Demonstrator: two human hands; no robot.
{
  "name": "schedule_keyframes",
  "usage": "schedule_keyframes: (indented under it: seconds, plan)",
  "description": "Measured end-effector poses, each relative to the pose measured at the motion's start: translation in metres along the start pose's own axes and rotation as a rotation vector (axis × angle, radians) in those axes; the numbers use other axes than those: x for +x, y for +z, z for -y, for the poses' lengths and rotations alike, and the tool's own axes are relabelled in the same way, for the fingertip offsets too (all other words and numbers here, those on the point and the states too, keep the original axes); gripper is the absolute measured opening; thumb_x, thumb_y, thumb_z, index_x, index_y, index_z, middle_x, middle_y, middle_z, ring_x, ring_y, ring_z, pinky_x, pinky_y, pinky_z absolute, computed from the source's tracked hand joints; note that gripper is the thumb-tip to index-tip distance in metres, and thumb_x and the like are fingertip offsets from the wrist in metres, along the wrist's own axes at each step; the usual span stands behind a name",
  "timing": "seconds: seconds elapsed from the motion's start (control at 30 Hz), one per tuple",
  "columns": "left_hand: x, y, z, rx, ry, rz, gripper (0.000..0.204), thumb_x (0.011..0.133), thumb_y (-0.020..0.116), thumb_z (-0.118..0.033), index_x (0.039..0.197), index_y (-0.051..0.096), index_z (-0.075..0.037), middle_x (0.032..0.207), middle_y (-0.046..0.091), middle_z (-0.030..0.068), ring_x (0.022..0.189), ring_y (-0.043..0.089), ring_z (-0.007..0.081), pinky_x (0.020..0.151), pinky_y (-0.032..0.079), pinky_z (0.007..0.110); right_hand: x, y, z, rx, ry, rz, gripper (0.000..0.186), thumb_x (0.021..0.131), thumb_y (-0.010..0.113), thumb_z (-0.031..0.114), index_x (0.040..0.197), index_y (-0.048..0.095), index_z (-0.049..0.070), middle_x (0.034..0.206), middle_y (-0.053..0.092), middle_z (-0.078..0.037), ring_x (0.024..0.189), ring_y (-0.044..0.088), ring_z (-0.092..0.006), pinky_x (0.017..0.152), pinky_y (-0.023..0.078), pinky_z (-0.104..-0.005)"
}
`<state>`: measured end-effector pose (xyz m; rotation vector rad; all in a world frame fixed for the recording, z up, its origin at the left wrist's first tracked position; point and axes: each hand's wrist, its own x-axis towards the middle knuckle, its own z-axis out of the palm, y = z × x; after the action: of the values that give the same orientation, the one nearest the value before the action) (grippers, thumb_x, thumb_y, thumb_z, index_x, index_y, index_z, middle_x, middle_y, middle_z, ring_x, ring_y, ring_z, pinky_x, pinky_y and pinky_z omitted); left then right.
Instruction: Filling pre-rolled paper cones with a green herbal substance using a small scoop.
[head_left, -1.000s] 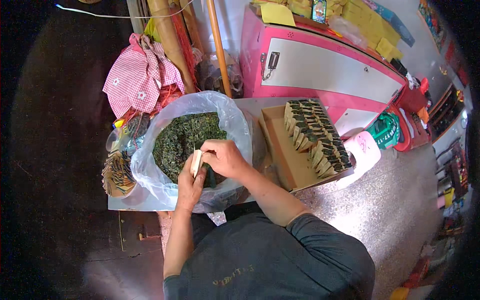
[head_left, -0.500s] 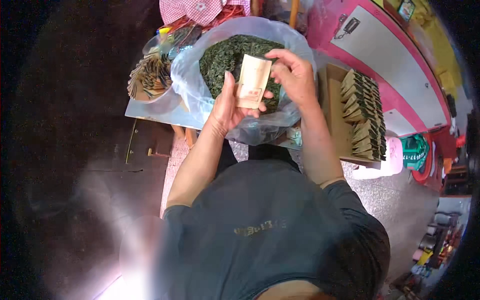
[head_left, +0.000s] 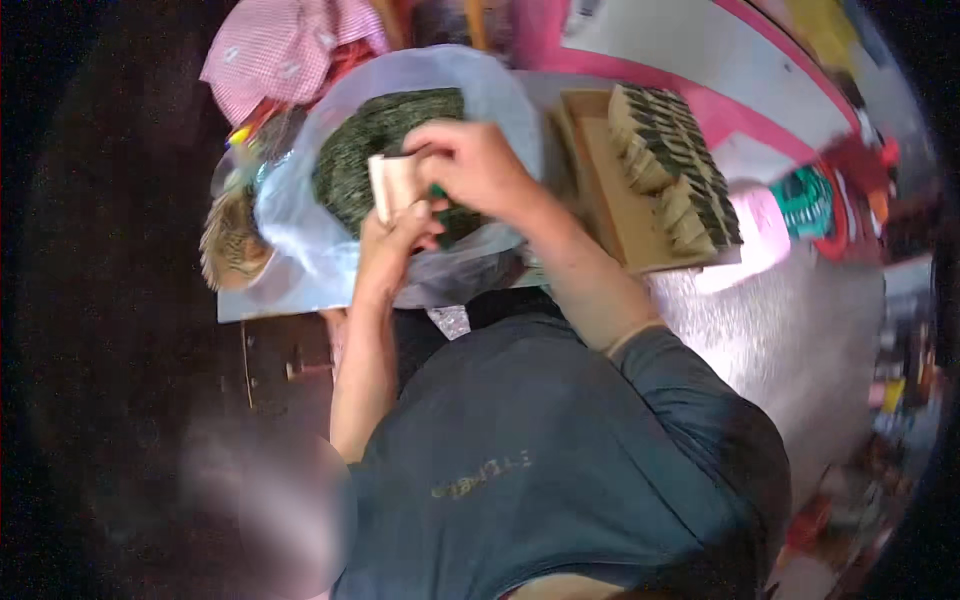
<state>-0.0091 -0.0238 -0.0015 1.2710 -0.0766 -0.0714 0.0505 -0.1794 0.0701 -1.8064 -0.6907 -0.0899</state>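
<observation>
My left hand (head_left: pixel 390 243) is closed around the lower part of a small tan paper envelope (head_left: pixel 394 188), thumb across its front. At the envelope's top edge, my right hand (head_left: pixel 478 168) has its fingers bent and pinched, blurred by motion. A dark line shows along that top edge; what is inside cannot be seen. Both hands are above a clear plastic bag (head_left: pixel 283 205), rolled wide and filled with dark green dried leaves (head_left: pixel 350 150). The hands hide part of the leaves.
Right of the bag, a cardboard box (head_left: pixel 588 150) holds rows of similar envelopes (head_left: pixel 690 150). More envelopes (head_left: pixel 232 235) fan out from a container at the left. Behind lies a pink checked cloth (head_left: pixel 268 60). A pink container (head_left: pixel 752 235) stands beyond the box.
My right fingers have come onto the envelope's top edge from beside it. The envelope has turned and its front is less visible. The whole view has shifted, with the surroundings further left.
</observation>
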Motion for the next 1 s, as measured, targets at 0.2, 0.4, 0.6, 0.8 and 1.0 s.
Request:
schedule_keyframes:
  seconds: [0.2, 0.4, 0.6, 0.8, 1.0]
  plan:
    - [0.006, 0.015, 0.0, 0.259, 0.041, 0.016, 0.031, 0.088, 0.069, -0.02, 0.111, 0.061, -0.001, 0.091, 0.065, 0.0033, 0.075, 0.06, 0.0091, 0.064, 0.05, 0.023, -0.025, -0.019, -0.002, -0.37, -0.19, -0.083, 0.009, 0.076, 0.062, 0.011, 0.08, 0.062, 0.003, 0.071, 0.062, -0.014, 0.062, 0.061, -0.0274, 0.058, 0.048, -0.0347]
    - [0.016, 0.061, -0.016, 0.357, 0.213, 0.243, 0.045, 0.085, 0.069, -0.018, 0.124, 0.055, 0.0, 0.105, 0.061, 0.0054, 0.088, 0.057, 0.0122, 0.079, 0.048, 0.027, -0.073, -0.099, 0.013, -0.537, -0.189, -0.305, 0.009, 0.076, 0.063, 0.007, 0.084, 0.064, 0.002, 0.071, 0.061, -0.013, 0.063, 0.06, -0.024, 0.059, 0.047, -0.0327]
    - [0.057, 0.123, -0.006, 0.653, 0.323, 0.421, 0.032, 0.084, 0.066, -0.015, 0.114, 0.063, -0.004, 0.103, 0.067, 0.0108, 0.089, 0.063, 0.022, 0.075, 0.051, 0.035, -0.14, -0.191, -0.016, -0.978, 0.297, -0.475, 0.011, 0.077, 0.061, 0.014, 0.081, 0.064, 0.004, 0.077, 0.062, -0.017, 0.073, 0.062, -0.0355, 0.065, 0.049, -0.0409]
    - [0.12, 0.196, 0.028, 1.343, 0.557, 0.662, 0.022, 0.083, 0.059, -0.013, 0.103, 0.065, -0.007, 0.104, 0.065, 0.0144, 0.098, 0.061, 0.0334, 0.084, 0.048, 0.045, -0.163, -0.218, -0.07, -1.257, 0.31, -0.39, 0.01, 0.076, 0.062, 0.015, 0.073, 0.061, 0.005, 0.075, 0.06, -0.016, 0.078, 0.058, -0.0358, 0.068, 0.045, -0.0456]
    - [0.168, 0.229, 0.077, 1.494, 0.504, 0.624, 0.024, 0.082, 0.056, -0.018, 0.103, 0.064, -0.01, 0.105, 0.065, 0.0107, 0.106, 0.057, 0.0332, 0.088, 0.042, 0.051, -0.159, -0.225, -0.086, -1.396, 0.326, -0.407, 0.006, 0.073, 0.066, 0.013, 0.072, 0.063, 0.008, 0.077, 0.059, -0.01, 0.084, 0.057, -0.0293, 0.074, 0.041, -0.0424]
